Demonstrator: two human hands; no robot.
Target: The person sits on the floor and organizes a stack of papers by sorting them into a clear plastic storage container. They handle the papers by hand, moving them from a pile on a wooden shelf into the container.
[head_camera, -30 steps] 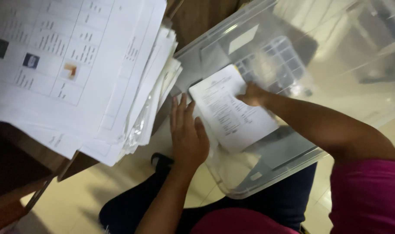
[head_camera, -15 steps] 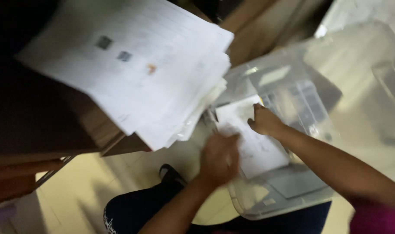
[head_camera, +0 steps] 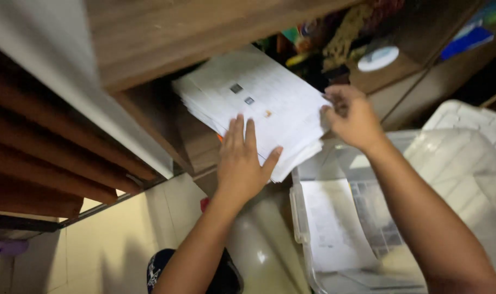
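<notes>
Hands of a seated person working at a thick stack of white printed paper sheets (head_camera: 259,103), which lies on a dark wooden shelf (head_camera: 166,117) and overhangs its front edge. Left hand (head_camera: 242,160) lies flat on the near corner of the stack, palm down, fingers together and extended, thumb angled out along the edge of the sheets. Right hand (head_camera: 354,117) grips the right-hand edge of the same stack, fingers curled over the top and pinching the margin of the uppermost sheets. Just below the stack, a clear plastic storage box (head_camera: 298,218) stands on the pale glossy tiled floor (head_camera: 117,239); a single white printed sheet (head_camera: 332,223) lies flat inside it, well apart from both hands. A second translucent plastic lid or box (head_camera: 466,117) lies just beyond it at the right. Behind the right hand, a small white round disc (head_camera: 377,59) rests on a wooden surface, among blurred coloured items too dim to identify
</notes>
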